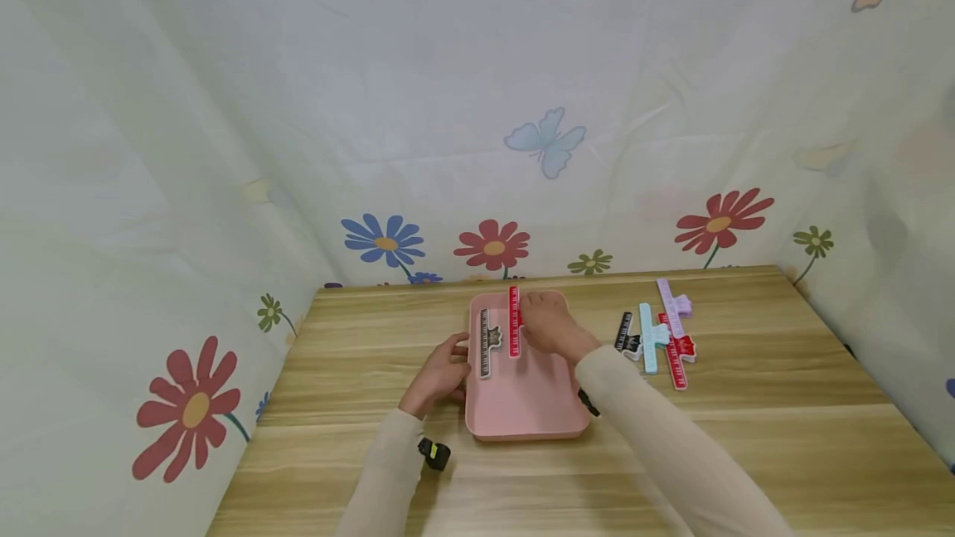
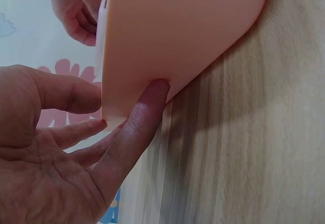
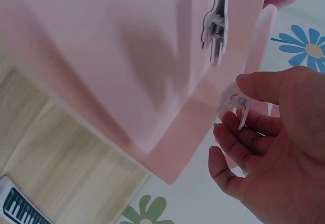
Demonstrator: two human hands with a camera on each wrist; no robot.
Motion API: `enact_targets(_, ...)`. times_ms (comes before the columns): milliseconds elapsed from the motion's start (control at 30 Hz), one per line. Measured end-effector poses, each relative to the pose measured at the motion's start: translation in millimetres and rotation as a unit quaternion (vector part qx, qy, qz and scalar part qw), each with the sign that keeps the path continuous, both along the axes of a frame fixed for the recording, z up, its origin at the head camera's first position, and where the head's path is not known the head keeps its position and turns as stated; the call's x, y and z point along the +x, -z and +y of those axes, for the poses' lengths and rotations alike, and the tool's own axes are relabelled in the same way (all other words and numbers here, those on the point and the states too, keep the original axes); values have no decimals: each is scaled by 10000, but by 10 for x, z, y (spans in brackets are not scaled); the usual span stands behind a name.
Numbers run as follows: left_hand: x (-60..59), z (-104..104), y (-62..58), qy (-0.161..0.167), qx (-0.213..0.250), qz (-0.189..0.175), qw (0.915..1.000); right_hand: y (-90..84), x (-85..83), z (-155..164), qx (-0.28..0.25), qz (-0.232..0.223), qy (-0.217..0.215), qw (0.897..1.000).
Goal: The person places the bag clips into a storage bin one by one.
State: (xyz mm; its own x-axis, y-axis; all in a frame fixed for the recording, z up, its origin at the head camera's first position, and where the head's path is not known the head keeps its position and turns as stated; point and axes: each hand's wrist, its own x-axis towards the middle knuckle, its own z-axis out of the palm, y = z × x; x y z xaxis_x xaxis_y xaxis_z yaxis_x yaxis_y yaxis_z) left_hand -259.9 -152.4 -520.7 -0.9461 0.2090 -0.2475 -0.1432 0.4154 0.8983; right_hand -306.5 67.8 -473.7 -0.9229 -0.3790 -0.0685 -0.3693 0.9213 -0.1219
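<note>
A pink tray (image 1: 515, 408) lies on the wooden table. Inside it, along the left side, rests a black clip (image 1: 485, 346) with a ruler-like printed bar. My right hand (image 1: 550, 326) pinches a red clip (image 1: 514, 321) by its handle end, over the tray's far part. In the right wrist view the thumb and fingers close on the clip's handle (image 3: 232, 99), its bar turned edge-on. On the tray's left side my left hand (image 1: 440, 371) touches the outer wall; its extended fingers meet the wall and rim in the left wrist view.
Right of the tray lie several more clips: a black one (image 1: 627, 336), a light blue one (image 1: 648, 338), a purple one (image 1: 671, 305) and a red one (image 1: 676, 363), the last two overlapping. A flower-printed curtain (image 1: 448, 172) stands behind the table.
</note>
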Motion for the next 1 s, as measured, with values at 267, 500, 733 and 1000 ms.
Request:
enact_targets(267, -16, 6, 3, -9, 36, -8, 10000, 80, -22, -43, -348, -505, 231, 9978)
enact_targets(500, -1, 5, -20, -18, -8, 6, 10000, 186, -34, -106, -237, -764, 363, 9961)
enact_targets(733, -9, -3, -4, -9, 48, -89, 9999, 253, -55, -159, -226, -908, 400, 9948)
enact_targets(1000, -3, 7, -15, -1, 63, -57, 10000, 298, -62, -184, -288, -808, 306, 9958)
